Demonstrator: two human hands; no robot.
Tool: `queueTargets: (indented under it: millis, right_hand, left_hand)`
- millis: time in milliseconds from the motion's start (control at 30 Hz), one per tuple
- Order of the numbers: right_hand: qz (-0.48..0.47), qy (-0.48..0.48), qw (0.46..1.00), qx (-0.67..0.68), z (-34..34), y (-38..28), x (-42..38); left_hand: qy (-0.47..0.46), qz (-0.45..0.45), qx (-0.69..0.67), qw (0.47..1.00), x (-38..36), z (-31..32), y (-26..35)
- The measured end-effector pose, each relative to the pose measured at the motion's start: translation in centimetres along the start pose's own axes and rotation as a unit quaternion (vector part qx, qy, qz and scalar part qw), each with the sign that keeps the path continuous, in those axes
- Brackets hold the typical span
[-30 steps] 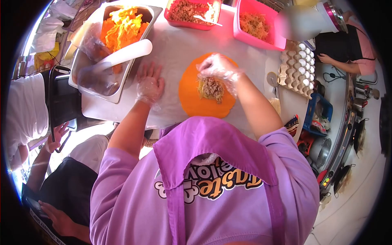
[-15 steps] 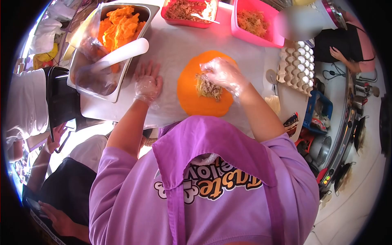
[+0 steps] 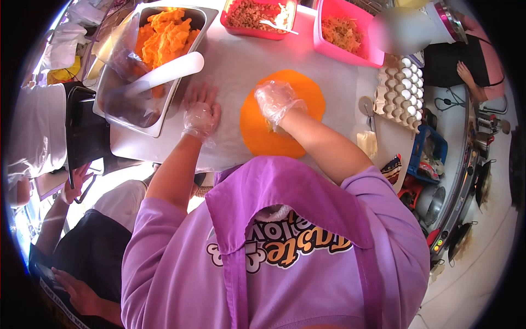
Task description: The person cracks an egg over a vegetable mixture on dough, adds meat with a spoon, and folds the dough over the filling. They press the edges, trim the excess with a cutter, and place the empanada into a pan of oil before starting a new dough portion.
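An orange round sheet of dough [image 3: 307,93] lies flat on the pale work table [image 3: 235,55]. My right hand [image 3: 278,101], in a clear plastic glove, is over its upper left part with the fingers bent downward. That hand and forearm cover most of the shredded filling [image 3: 269,125], and whatever the fingers hold cannot be made out. My left hand [image 3: 200,114], gloved too, rests palm down on the table between the dough and the metal tray, fingers spread and holding nothing.
A metal tray [image 3: 159,122] holds orange dough [image 3: 167,38] and a white-handled tool [image 3: 167,71]. Along the back stand a red container [image 3: 260,34] and a pink container [image 3: 350,56]. Egg trays [image 3: 386,96] are at right. People are at the left [image 3: 93,241] and upper right [image 3: 479,66].
My right hand has moved left and the forearm now crosses the dough, covering most of the filling. My left hand has stayed on the table. The whole view has shifted slightly.
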State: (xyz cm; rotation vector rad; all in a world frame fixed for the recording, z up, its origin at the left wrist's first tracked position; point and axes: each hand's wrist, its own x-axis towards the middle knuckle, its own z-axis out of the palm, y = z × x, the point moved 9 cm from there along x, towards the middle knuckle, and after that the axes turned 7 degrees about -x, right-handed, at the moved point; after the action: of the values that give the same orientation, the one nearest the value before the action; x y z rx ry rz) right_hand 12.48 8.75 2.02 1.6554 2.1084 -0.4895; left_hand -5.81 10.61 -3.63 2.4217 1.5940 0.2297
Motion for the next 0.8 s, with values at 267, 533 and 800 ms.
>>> queueTargets:
  millis: [267, 533, 800]
  right_hand:
    - [-0.042, 0.055, 0.951, 0.3, -0.3, 4.2, 0.1]
    - [-0.07, 0.056, 0.968, 0.235, 0.5, 6.5, -4.0]
    - [-0.036, 0.158, 0.951, 0.263, 3.0, 8.0, -8.6]
  left_hand:
    - [-0.005, 0.001, -0.015, 1.0, 0.0, 0.3, -0.2]
    - [0.001, -0.002, -0.011, 1.0, 0.1, 0.2, -0.1]
    - [0.02, 0.018, 0.002, 1.0, 0.1, 0.2, 0.0]
